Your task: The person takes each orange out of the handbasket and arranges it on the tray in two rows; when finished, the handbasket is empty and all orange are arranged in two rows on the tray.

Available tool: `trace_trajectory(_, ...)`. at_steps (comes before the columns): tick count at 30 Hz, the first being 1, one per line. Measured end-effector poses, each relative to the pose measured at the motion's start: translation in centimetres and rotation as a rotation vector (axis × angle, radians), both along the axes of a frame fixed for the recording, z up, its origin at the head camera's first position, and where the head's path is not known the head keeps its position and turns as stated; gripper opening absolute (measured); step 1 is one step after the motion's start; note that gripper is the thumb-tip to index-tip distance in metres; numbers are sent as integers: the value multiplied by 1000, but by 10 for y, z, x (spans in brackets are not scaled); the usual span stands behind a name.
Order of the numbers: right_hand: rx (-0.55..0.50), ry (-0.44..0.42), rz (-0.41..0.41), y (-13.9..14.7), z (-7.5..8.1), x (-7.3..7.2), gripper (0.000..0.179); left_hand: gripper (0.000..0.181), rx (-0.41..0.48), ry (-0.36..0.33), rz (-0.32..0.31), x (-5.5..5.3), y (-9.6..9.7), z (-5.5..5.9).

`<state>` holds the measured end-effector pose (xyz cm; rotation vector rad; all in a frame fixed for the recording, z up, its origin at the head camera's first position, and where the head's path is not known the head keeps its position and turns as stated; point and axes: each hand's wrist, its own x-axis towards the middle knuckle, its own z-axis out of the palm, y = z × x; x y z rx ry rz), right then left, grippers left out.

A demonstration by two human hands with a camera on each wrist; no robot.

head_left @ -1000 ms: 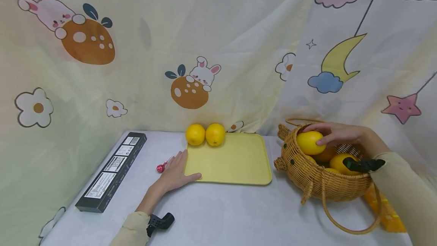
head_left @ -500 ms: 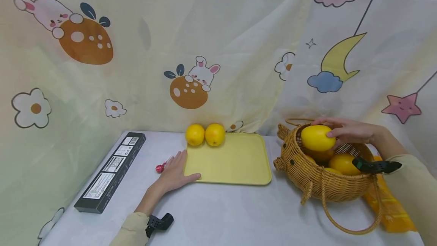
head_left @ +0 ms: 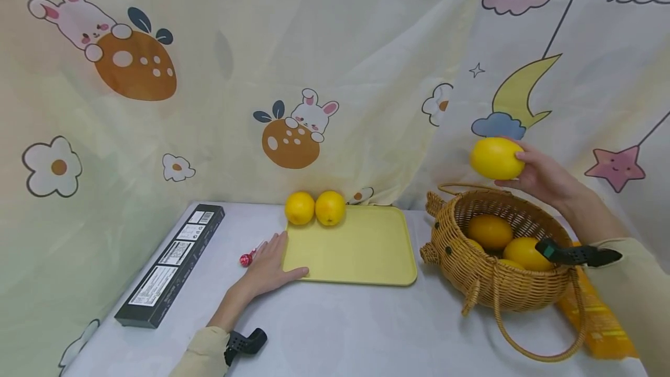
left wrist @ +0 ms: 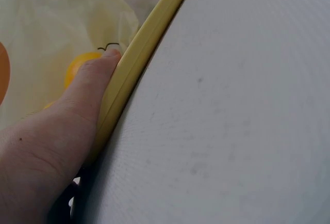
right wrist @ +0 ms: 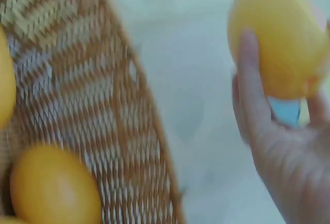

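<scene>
In the head view my right hand (head_left: 546, 176) holds a bright yellow lemon (head_left: 494, 157) between thumb and fingers, up above the wicker basket (head_left: 505, 292). The right wrist view shows the fingers curled round the lemon (right wrist: 281, 41), outside the basket's rim. Several more yellow and orange fruits (head_left: 528, 253) lie in the pig-shaped basket. My left hand (head_left: 269, 263) rests flat with spread fingers at the left edge of a pale yellow tray (head_left: 361, 249), its thumb along the front rim. Two oranges (head_left: 330, 208) sit side by side at the tray's back left corner.
Left of the tray lies a lollipop (head_left: 246, 259) with a red wrapper. A long black box (head_left: 170, 266) with white labels lies farther left. The basket's handle (head_left: 544, 358) loops onto the table, beside an orange packet (head_left: 602, 324). A printed cloth (head_left: 377, 103) hangs behind.
My right hand has lifted the lemon out of the basket to well above its rim, uncovering an orange beneath. The left hand, tray and two oranges have stayed put.
</scene>
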<state>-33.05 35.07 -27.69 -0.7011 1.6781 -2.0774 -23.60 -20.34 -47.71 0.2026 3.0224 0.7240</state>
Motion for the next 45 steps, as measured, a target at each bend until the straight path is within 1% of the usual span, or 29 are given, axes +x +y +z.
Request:
trace_trajectory(4, -125, -37, -184, -27, 8, 10, 36, 117, -4, -6, 1, 0, 0, 0)
trace_trajectory(6, -192, -79, -238, -40, 12, 15, 36, 118, -4, -1, -2, 0, -1, -1)
trace_trajectory(8, -224, -108, -268, -52, 14, 18, 37, 118, -9, -5, -2, 0, -1, -1)
trace_trajectory(11, -239, -139, -291, -68, 15, 24, 40, 118, -5, -1, -6, -1, 0, -2)
trace_trajectory(14, -257, -145, -300, -83, 13, 29, 42, 118, -2, -9, -7, -2, 1, -3)
trace_trajectory(20, -328, -154, -251, -112, 5, 38, 41, 118, -3, -7, -11, -4, 3, -5)
trace_trajectory(23, -321, -159, -258, -128, -1, 42, 42, 118, 2, -6, -12, -3, 3, -5)
trace_trajectory(25, -313, -183, -273, -140, -3, 44, 43, 118, 6, -5, -15, -3, 3, -5)
trace_trajectory(29, -269, -213, -297, -164, -9, 47, 47, 118, 0, -7, -10, -1, 2, -5)
trace_trajectory(35, -184, -180, -339, -197, -17, 49, 56, 118, 11, 4, -20, 0, 1, -2)
trace_trajectory(39, -159, -200, -370, -215, -26, 49, 57, 118, 8, 9, -19, -1, 0, 0)
trace_trajectory(45, -138, -252, -411, -236, -41, 51, 59, 119, 12, 8, -29, -2, -2, -1)
